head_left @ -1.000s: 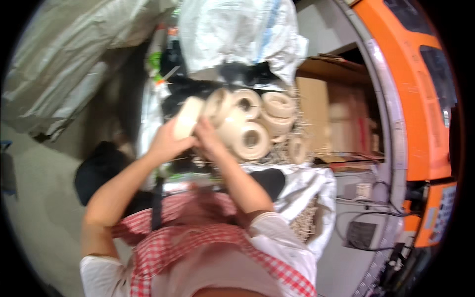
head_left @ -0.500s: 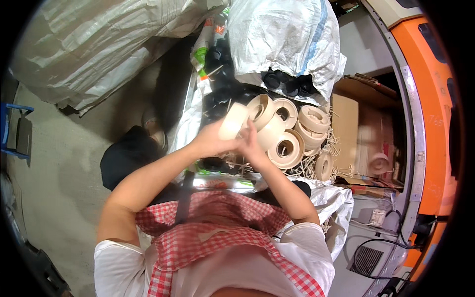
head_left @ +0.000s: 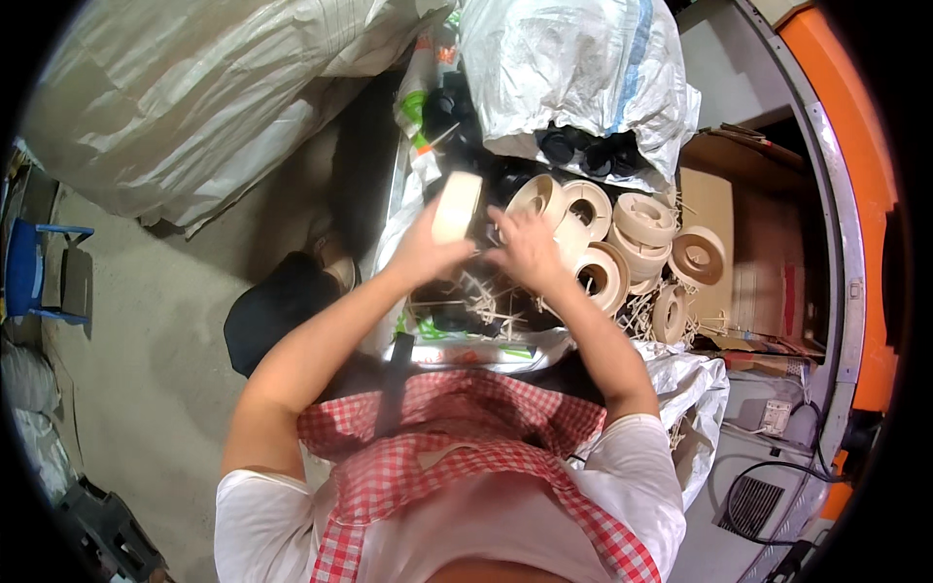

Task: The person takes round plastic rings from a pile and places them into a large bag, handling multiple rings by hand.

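Sliding clear of the left hand (head_left: 425, 255), the right hand (head_left: 530, 251) has its fingers loosely parted! Left fingers clasp a cream, round, plastic-looking ring (head_left: 457, 207); more piled cream rings (head_left: 645, 221) sit right of the right fingers.

L hand (head_left: 422, 255) gripping, R hand (head_left: 531, 253) nearby w/ fingers spread, forearms (head_left: 335, 325) angled in
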Demonstrator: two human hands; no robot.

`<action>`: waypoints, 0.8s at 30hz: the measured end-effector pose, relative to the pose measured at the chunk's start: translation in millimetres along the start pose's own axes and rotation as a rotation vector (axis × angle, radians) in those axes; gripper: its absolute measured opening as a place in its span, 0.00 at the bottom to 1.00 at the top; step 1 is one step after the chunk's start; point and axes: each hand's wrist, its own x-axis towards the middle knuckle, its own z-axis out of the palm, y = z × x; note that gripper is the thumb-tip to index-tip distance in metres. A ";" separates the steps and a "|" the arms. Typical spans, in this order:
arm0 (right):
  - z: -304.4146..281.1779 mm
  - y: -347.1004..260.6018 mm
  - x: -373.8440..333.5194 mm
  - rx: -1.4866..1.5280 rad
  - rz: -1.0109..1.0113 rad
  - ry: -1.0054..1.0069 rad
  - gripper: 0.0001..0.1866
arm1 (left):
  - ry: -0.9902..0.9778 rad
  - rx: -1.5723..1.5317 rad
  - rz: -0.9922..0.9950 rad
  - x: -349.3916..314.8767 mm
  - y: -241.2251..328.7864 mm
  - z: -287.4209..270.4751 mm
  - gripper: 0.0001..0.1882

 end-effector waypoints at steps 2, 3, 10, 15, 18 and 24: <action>22.8 65.6 7.2 -0.364 -0.148 0.116 0.19 | 0.130 0.074 -0.099 16.5 -13.4 -2.9 0.46; 37.1 91.2 5.5 -0.505 -0.062 -0.040 0.14 | 0.186 0.257 -0.224 24.0 -18.1 -8.9 0.45; -8.9 19.5 -1.1 0.191 0.324 0.436 0.05 | 0.421 0.718 0.343 24.2 -13.8 -9.6 0.27; -7.1 -44.4 -20.6 0.396 -0.054 0.545 0.08 | -0.117 -0.799 -0.186 11.8 15.3 17.0 0.21; 25.8 -50.9 -47.2 0.945 0.321 0.819 0.13 | 0.034 -0.474 -0.039 18.7 19.1 9.9 0.23; 149.8 -17.8 -101.1 0.325 -0.244 -0.070 0.16 | -0.036 -0.442 -0.029 19.4 24.0 12.6 0.26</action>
